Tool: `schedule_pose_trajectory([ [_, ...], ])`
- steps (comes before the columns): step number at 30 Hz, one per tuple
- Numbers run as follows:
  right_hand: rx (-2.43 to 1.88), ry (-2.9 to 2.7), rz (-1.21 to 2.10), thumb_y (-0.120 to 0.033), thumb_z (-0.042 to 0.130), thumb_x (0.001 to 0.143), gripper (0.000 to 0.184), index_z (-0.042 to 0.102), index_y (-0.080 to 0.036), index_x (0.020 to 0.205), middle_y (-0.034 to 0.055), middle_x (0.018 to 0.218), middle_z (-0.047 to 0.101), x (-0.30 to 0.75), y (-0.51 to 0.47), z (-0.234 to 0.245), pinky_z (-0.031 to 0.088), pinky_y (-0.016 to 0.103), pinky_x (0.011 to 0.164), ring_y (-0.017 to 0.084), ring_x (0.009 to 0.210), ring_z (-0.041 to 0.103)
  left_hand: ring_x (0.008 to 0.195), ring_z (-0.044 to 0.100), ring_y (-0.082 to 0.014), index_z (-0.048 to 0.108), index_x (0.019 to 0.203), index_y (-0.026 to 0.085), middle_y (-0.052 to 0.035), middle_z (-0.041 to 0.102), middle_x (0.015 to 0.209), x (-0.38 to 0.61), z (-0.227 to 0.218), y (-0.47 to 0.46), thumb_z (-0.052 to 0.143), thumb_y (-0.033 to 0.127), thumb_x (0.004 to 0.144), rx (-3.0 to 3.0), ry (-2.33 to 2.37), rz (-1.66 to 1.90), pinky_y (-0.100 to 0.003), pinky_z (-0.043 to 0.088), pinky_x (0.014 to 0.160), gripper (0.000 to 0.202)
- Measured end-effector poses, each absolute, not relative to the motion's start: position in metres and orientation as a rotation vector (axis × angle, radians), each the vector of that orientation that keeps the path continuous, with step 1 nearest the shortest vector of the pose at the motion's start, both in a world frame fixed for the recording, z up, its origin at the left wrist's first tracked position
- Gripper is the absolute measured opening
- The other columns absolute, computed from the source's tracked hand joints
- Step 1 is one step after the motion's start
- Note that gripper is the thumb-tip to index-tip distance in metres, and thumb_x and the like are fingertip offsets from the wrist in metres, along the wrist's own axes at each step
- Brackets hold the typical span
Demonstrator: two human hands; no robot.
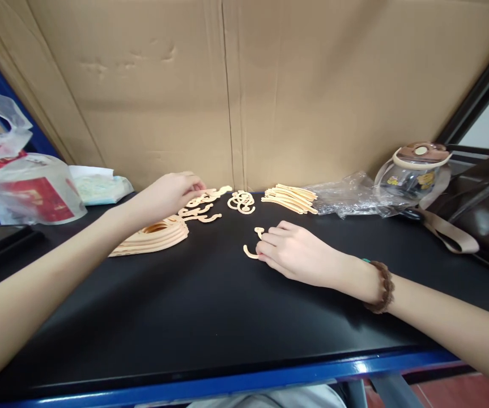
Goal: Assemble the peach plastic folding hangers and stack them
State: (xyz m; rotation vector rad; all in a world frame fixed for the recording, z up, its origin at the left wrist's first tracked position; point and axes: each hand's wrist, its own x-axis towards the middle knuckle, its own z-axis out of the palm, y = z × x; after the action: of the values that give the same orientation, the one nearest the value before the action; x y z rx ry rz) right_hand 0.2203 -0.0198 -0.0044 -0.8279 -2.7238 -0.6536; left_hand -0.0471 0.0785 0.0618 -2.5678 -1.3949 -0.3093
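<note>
My left hand [173, 194] reaches to the far left of the black table, its fingers bent together over a pile of wavy cream pieces [200, 214]. Its fingertips touch the pieces, and what they pinch is hidden. In front of it lies a stack of large, curved cream pieces [159, 243]. My right hand [289, 248] is closed on a small curved cream piece [250, 253], low over the table right of centre; its middle is covered by my fingers. Beyond the hands lie a heap of curly cream pieces [241, 202] and a bundle of long, thin cream strips [290, 198].
Cardboard [151, 96] walls off the back. To the left are a plastic bag with a tub [42, 190], a soft packet [100, 186] and a dark phone-like object [0, 243]. Crumpled clear wrap [350, 195], a strapped clear bottle [414, 175] and a dark brown bag [486, 209] occupy the right.
</note>
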Motion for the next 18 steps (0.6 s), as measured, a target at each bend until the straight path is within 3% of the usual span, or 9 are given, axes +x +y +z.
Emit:
schedule_pose_trajectory([
  [4, -0.944, -2.658, -0.648, -0.032, 0.036, 0.099, 0.032, 0.059, -0.016, 0.083, 0.0049, 0.08, 0.065, 0.219, -0.02, -0.002, 0.029, 0.031, 0.069, 0.017, 0.074, 0.056, 0.086, 0.06, -0.0225, 0.06, 0.096, 0.019, -0.0078, 0.064, 0.098, -0.023, 0.051, 0.039, 0.027, 0.031, 0.094, -2.555, -1.137, -0.347, -0.036, 0.041, 0.079, 0.035],
  [10, -1.234, -2.509, -0.685, -0.03, 0.046, 0.095, 0.023, 0.06, -0.017, 0.082, 0.0038, 0.079, 0.066, 0.245, 0.003, 0.007, 0.032, 0.029, 0.065, 0.017, 0.071, 0.057, 0.089, 0.059, -0.0225, 0.059, 0.096, 0.021, -0.0075, 0.063, 0.098, -0.001, 0.026, 0.005, 0.029, 0.027, 0.097, -2.711, -1.056, -0.472, -0.037, 0.045, 0.079, 0.03],
  [15, -1.699, -2.276, -0.841, -0.026, 0.045, 0.093, 0.024, 0.064, -0.012, 0.089, 0.0104, 0.09, 0.067, 0.285, 0.032, 0.011, 0.035, 0.03, 0.069, 0.022, 0.084, 0.061, 0.09, 0.058, -0.0209, 0.058, 0.101, 0.017, -0.0065, 0.06, 0.099, 0.01, 0.01, -0.002, 0.032, 0.022, 0.098, -2.805, -1.021, -0.51, -0.036, 0.047, 0.082, 0.026],
  [18, -1.92, -2.228, -0.839, -0.025, 0.045, 0.09, 0.027, 0.066, -0.01, 0.081, 0.0137, 0.088, 0.068, 0.298, 0.04, 0.009, 0.035, 0.032, 0.069, 0.025, 0.084, 0.062, 0.092, 0.058, -0.02, 0.058, 0.102, 0.015, -0.0059, 0.06, 0.1, 0.012, 0.004, -0.003, 0.033, 0.021, 0.099, -2.838, -1.037, -0.496, -0.036, 0.047, 0.084, 0.026],
])
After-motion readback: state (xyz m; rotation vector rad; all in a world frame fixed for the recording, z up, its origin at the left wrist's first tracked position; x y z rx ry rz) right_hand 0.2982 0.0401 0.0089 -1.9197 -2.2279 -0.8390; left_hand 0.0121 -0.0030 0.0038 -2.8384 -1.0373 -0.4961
